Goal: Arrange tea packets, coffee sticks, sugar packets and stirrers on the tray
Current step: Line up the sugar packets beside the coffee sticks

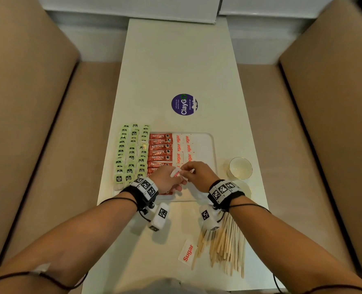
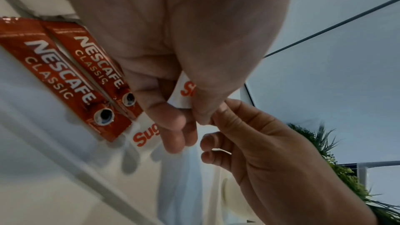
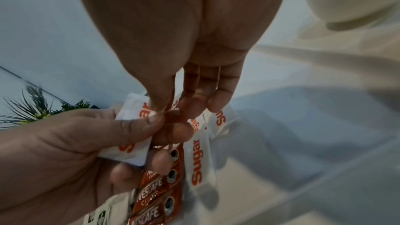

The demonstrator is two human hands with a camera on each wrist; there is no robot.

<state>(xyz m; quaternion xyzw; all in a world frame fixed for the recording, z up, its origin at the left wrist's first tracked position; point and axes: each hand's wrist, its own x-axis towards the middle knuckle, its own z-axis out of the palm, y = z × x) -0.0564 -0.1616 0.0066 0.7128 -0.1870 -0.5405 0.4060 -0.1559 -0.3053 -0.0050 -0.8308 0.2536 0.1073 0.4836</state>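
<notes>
Wooden stirrers (image 1: 224,249) fanned on table (image 1: 182,66), nearer than tray (image 1: 212,145); loose sugar packet (image 1: 186,252) just beside them. Left hand (image 1: 165,181) over tray's near edge, thumb and fingers pinching held sugar packet (image 3: 129,131). Right hand (image 1: 199,176) meeting it, thumb and forefinger nipping same packet's end. On tray: coffee sticks (image 1: 160,152) stacked in a column, sugar packets (image 1: 183,148) in rows just right of them. Tea packets (image 1: 131,153) in three columns along tray's left side. Paper cup (image 1: 240,168) right of tray
</notes>
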